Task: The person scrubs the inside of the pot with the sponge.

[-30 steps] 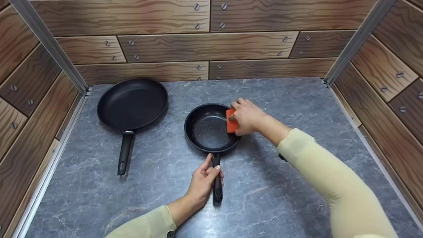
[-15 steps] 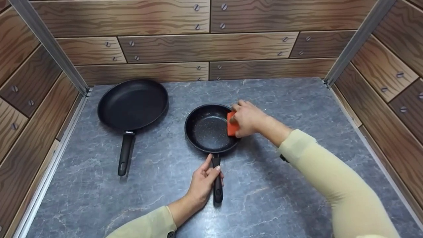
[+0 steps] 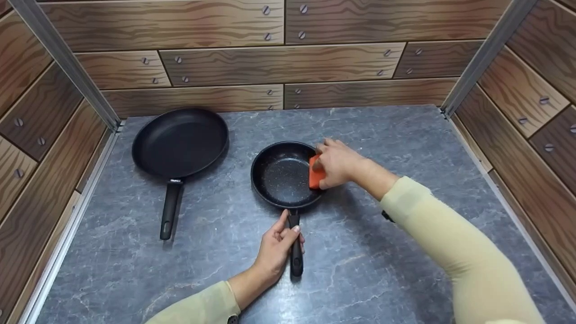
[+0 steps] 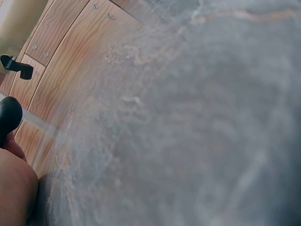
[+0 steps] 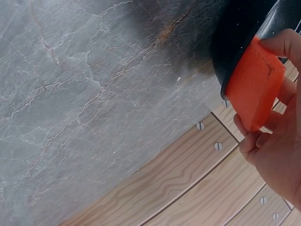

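Far left: a wood-patterned left wall (image 3: 58,166), with a metal post (image 3: 67,67) in the corner where it meets the back wall (image 3: 283,65). Left: a large pan (image 3: 182,141), black, on the grey, marble-veined desk (image 3: 112,261), its far rim close to the back wall; I cannot tell whether the two touch. Its long handle (image 3: 169,211) points towards the person. Centre, lower: a left sleeve (image 3: 198,306), pale yellow, with the left hand (image 3: 272,249) gripping the grip (image 3: 295,256) of the small pan (image 3: 285,180), thumb laid over the top and index finger stretched towards the bowl. Centre: the small pan, well apart from the large one, dark and flecked with light specks, a bright gleam across its floor. Centre right: an orange sponge (image 3: 315,176), tilted against the right inner side of the small pan, pinched between the thumb and fingers of the right hand (image 3: 336,163). Right-wrist view: the sponge meets the pan's rim and bears a dark streak near one edge. Right: a right sleeve (image 3: 454,247), also pale yellow, with a dark strap (image 3: 387,216) under the cuff. Far right: a right wall (image 3: 517,112) of the same wood pattern.
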### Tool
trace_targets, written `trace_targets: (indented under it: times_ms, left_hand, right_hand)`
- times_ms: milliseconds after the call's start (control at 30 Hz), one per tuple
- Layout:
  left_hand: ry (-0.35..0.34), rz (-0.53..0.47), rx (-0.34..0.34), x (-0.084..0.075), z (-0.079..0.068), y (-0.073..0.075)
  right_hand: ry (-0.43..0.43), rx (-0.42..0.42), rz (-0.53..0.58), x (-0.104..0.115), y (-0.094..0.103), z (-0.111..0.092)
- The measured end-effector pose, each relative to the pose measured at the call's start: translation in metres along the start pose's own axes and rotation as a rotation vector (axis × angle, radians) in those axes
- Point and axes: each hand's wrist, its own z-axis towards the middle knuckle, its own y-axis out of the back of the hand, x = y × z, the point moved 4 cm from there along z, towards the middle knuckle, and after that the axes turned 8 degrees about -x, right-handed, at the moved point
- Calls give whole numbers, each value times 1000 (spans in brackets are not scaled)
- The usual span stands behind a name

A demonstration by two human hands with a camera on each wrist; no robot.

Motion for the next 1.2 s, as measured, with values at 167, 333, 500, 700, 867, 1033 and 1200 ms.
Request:
trace_targets:
  times_ms: [167,333,500,700,867,1033,1200]
  left_hand:
    - [0,-6,-2,0,0,0]
    - [-2,-9,-5,1,0,1]
    - [-1,-9,-5,0,-1,1]
    - [-5,-1,2,0,0,1]
    - [-12,14,13,0,-1,1]
    - [-9,7,15,0,0,1]
    - [-1,-3,16,-1,0,1]
  right_hand:
    - [-6,32,5,1,-1,1]
    - [-17,54,26,2,-2,1]
    - [-26,64,60,2,-2,-1]
    - [-25,62,105,1,-3,-3]
    - [-24,49,159,0,-4,-5]
    - [-38,54,199,-1,-5,-7]
    - [-37,56,213,0,-6,-9]
